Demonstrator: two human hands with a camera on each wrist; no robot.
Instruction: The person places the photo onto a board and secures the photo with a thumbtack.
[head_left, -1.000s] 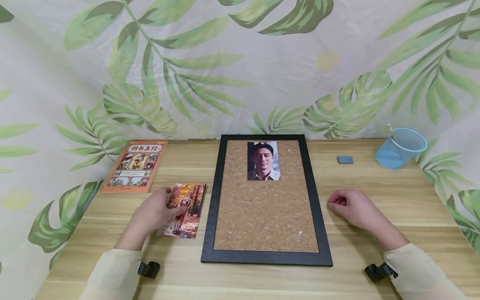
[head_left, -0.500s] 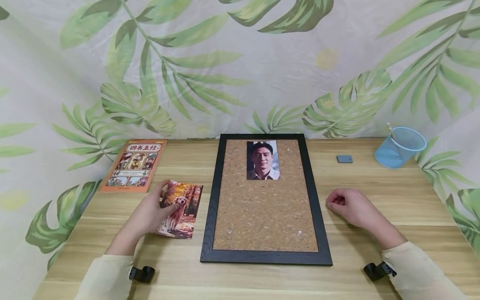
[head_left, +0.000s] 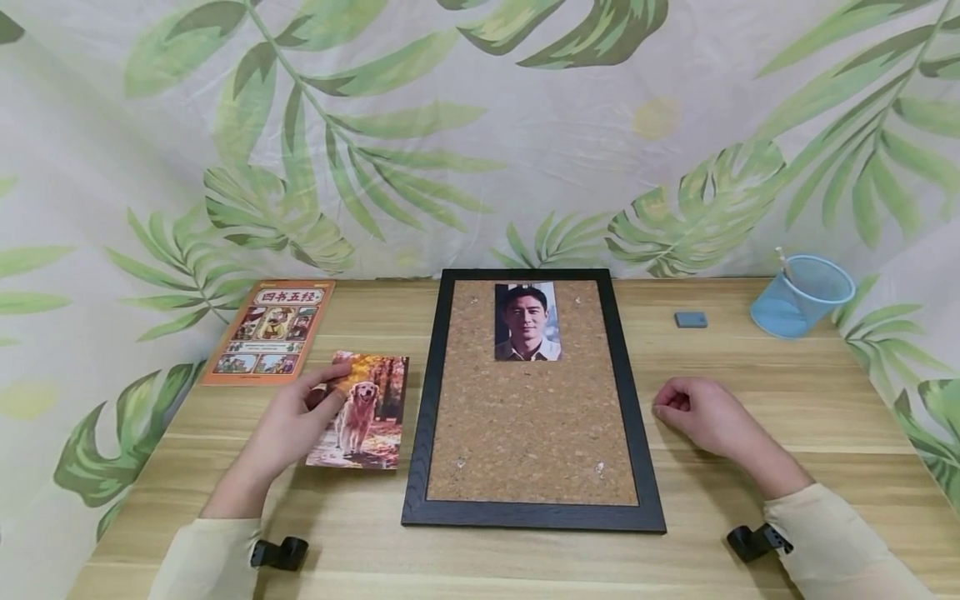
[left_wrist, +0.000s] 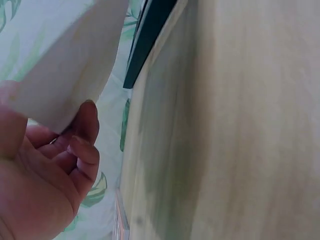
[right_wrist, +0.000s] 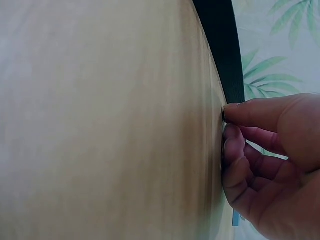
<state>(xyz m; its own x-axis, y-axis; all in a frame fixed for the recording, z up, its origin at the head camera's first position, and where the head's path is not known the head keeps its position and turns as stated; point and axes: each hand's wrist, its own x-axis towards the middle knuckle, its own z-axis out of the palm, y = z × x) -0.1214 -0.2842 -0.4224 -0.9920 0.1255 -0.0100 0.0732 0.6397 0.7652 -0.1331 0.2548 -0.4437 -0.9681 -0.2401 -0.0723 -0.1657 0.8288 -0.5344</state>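
My left hand (head_left: 288,425) pinches a photo of a golden retriever among autumn leaves (head_left: 378,408) by its left side. In the left wrist view the white back of the photo (left_wrist: 75,65) shows, raised off the table, with the thumb and curled fingers (left_wrist: 82,160) gripping its edge. Beside the right edge of a black-framed cork board (head_left: 532,433), my right hand (head_left: 705,417) rests on the table, fingers loosely curled and nothing visible in them. Near the top of the cork lies a portrait photo (head_left: 527,325); clear pins (head_left: 600,468) show near the board's corners.
An orange illustrated book (head_left: 270,333) lies at the back left of the wooden table (head_left: 525,567). Toward the back right are a small blue-grey block (head_left: 691,319) and a blue mesh cup (head_left: 795,308) with a thin stick in it. Leaf-patterned cloth (head_left: 555,167) hangs behind.
The left hand has raised the dog photo off the table and shifted it slightly left and away from me, moving its grip toward the photo's upper left. The right hand stays put.
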